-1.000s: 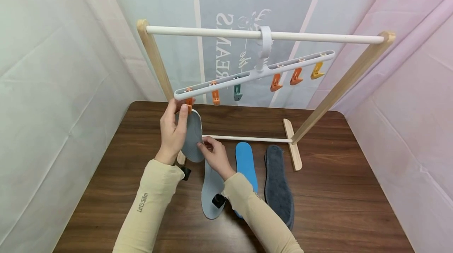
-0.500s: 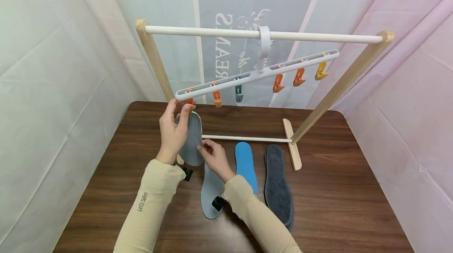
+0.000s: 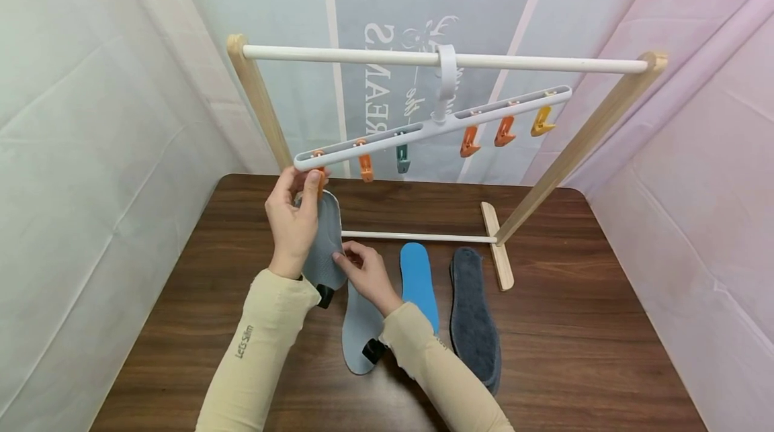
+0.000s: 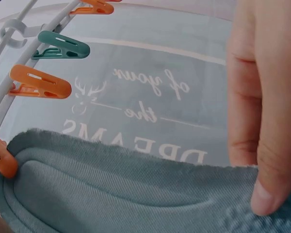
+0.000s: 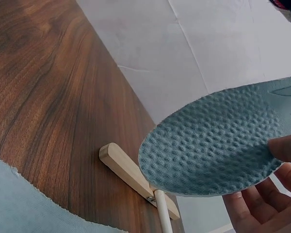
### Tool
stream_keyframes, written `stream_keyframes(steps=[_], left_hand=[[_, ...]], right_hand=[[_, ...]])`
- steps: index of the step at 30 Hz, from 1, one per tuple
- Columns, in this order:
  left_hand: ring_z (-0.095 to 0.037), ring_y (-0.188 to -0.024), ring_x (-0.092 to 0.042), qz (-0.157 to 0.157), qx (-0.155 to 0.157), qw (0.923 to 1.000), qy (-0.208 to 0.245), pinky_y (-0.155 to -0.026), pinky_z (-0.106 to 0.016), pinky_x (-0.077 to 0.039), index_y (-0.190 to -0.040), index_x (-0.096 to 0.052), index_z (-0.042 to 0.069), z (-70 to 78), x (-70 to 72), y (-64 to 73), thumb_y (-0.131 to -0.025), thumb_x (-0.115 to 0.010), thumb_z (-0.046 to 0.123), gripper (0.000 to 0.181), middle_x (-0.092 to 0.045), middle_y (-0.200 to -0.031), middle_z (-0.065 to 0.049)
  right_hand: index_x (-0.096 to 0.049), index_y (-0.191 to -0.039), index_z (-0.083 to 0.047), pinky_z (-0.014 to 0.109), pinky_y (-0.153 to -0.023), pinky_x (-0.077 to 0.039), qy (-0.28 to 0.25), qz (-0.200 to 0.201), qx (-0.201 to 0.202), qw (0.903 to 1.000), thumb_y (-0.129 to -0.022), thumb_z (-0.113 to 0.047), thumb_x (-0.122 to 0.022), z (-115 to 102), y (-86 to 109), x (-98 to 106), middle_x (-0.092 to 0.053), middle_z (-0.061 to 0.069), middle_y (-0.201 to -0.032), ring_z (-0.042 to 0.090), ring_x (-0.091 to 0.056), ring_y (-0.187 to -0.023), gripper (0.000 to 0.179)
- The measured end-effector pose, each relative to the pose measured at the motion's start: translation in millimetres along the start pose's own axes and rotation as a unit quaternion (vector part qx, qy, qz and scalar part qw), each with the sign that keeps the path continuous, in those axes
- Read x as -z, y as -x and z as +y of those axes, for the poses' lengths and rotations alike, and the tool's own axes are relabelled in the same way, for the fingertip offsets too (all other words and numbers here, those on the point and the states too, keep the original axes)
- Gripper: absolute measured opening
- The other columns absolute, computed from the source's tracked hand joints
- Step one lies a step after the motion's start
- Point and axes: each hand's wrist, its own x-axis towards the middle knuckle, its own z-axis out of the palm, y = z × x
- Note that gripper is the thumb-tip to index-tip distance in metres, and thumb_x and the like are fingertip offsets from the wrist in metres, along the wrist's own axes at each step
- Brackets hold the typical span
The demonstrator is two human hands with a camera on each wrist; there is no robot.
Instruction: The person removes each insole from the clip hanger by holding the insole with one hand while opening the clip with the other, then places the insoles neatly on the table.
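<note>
A grey-blue insole (image 3: 326, 244) with a dimpled forefoot hangs below the left end of a white clip hanger (image 3: 375, 143). My left hand (image 3: 293, 220) pinches the end orange clip (image 4: 2, 155), whose tip overlaps the insole's heel edge in the left wrist view. With thumb and fingers, my right hand (image 3: 369, 274) pinches the insole's side edge lower down. The insole's forefoot (image 5: 208, 145) shows free of the fingers in the right wrist view.
The hanger hooks over a white rod (image 3: 338, 54) on a wooden-legged rack. Other clips hang along it, including a green clip (image 3: 402, 158) and a yellow clip (image 3: 541, 121). A second grey insole (image 3: 359, 338), a blue insole (image 3: 418, 277) and dark fuzzy insoles (image 3: 474, 318) lie on the brown table (image 3: 574, 338).
The held insole sits slightly lower, and the right hand has slid down a little with it. The hanger's right end swung a bit outward and came back. Both hands keep their grips.
</note>
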Motion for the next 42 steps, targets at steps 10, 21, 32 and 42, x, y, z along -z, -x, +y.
stream_keyframes(steps=[10,21,32,42], left_hand=[[-0.011,-0.078,-0.069,0.034,0.013,0.9992,0.015,-0.073,-0.016,-0.053,-0.105,-0.065,-0.011,13.5,-3.5,-3.3,-0.094,-0.058,0.000,0.018,-0.068,-0.089,-0.030],[-0.005,-0.077,-0.068,0.036,0.015,0.9991,0.015,-0.072,-0.016,-0.053,-0.104,-0.066,-0.009,16.4,-5.6,-2.1,-0.094,-0.058,0.000,0.016,-0.069,-0.088,-0.028],[-0.008,-0.077,-0.068,0.046,0.012,0.9981,0.039,-0.073,-0.022,-0.057,-0.100,-0.069,-0.005,1.1,-6.2,-3.7,-0.094,-0.063,0.015,0.022,-0.071,-0.085,-0.017],[-0.007,-0.080,-0.067,0.042,0.018,0.9983,0.036,-0.075,-0.022,-0.056,-0.104,-0.067,-0.006,0.9,-7.0,-3.0,-0.094,-0.061,0.012,0.021,-0.071,-0.087,-0.014]], right_hand=[[-0.069,-0.109,-0.004,0.036,-0.086,-0.056,-0.011,0.001,-0.007,0.9999,-0.095,-0.019,-0.062,-1.9,4.9,2.2,-0.069,0.014,-0.105,0.026,-0.065,-0.097,0.022],[-0.069,-0.108,0.006,0.032,-0.079,-0.057,-0.001,0.004,0.003,1.0000,-0.092,-0.006,-0.063,-33.8,23.4,17.5,-0.069,0.022,-0.102,0.035,-0.065,-0.094,0.022],[-0.073,-0.109,-0.003,0.025,-0.072,-0.056,-0.017,0.009,0.012,0.9997,-0.090,-0.014,-0.066,11.1,26.4,11.7,-0.072,0.014,-0.106,0.027,-0.068,-0.087,0.022],[-0.072,-0.107,0.002,0.026,-0.071,-0.056,-0.018,0.005,-0.021,0.9996,-0.090,-0.007,-0.065,17.8,34.3,12.9,-0.071,0.019,-0.103,0.032,-0.067,-0.086,0.021]])
